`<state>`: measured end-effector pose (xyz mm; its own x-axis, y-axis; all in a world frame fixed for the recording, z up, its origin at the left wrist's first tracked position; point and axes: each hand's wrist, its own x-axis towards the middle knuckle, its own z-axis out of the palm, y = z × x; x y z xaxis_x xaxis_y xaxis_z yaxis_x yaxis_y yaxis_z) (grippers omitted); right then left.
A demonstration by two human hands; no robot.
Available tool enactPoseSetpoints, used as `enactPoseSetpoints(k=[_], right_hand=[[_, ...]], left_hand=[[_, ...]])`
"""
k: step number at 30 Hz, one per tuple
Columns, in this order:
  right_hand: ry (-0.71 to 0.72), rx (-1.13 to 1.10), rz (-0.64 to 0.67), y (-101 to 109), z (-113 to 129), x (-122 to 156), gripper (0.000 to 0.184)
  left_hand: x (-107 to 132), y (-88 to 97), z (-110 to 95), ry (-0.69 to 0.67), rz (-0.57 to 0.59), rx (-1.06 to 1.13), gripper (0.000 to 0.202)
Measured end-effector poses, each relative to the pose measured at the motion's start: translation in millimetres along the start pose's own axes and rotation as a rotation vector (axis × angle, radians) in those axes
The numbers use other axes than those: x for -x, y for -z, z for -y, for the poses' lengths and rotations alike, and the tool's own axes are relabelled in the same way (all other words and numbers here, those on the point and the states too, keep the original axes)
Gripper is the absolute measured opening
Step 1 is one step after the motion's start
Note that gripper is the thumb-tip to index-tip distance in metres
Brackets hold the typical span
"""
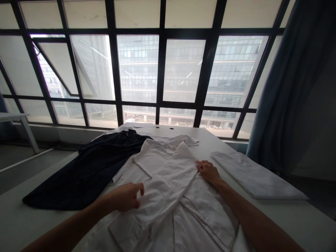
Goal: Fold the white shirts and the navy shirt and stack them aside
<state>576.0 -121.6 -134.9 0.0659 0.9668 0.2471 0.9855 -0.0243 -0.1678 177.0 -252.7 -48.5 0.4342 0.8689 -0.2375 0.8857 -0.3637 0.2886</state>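
A white coat with pocket seams lies spread out in front of me, its collar end away from me and its cloth creased. My left hand hovers over or lightly touches the coat's left side, with index finger bent and thumb apart, holding nothing. At the right edge of the coat, my right hand has its fingertips closed on the cloth; the underside of that grip is hidden. A dark navy garment lies flat just left of the coat, partly against it.
The white table carries a folded white cloth item on the right. More white garments lie behind the coat. A blue curtain hangs at the right, beside tall windows. Another white table stands at the far left.
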Motion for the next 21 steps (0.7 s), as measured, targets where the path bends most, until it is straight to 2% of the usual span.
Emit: enactPoseSetpoints(k=[5,7,10,12,14,16,21], right_hand=[[0.055,0.001,0.072,-1.9,-3.3,-1.1,0.049],[0.066,0.018,0.099,-1.6,-3.8,-0.6,0.051],[0.078,0.051,0.139,-2.2,-4.3,0.5,0.055],[0.084,0.063,0.145,-3.9,-4.6,1.2,0.059],[0.096,0.065,0.134,-6.5,-5.0,2.3,0.063],[0.102,0.061,0.132,-8.0,-5.2,4.6,0.067],[0.092,0.077,0.187,7.4,-7.2,17.6,0.066]], left_hand=[[-2.1,6.7,10.0,0.000,0.073,0.040,0.031],[-3.8,6.4,13.1,-0.015,0.015,0.032,0.035],[-11.2,-4.1,11.4,-0.225,-0.187,0.018,0.044],[-19.2,-16.0,7.5,-0.432,-0.234,0.003,0.050],[-26.4,-27.2,4.2,-0.584,-0.174,-0.024,0.056],[-29.0,-34.3,2.5,-0.659,-0.095,-0.038,0.061],[-9.3,-34.4,-3.5,-0.681,-0.032,-0.063,0.070]])
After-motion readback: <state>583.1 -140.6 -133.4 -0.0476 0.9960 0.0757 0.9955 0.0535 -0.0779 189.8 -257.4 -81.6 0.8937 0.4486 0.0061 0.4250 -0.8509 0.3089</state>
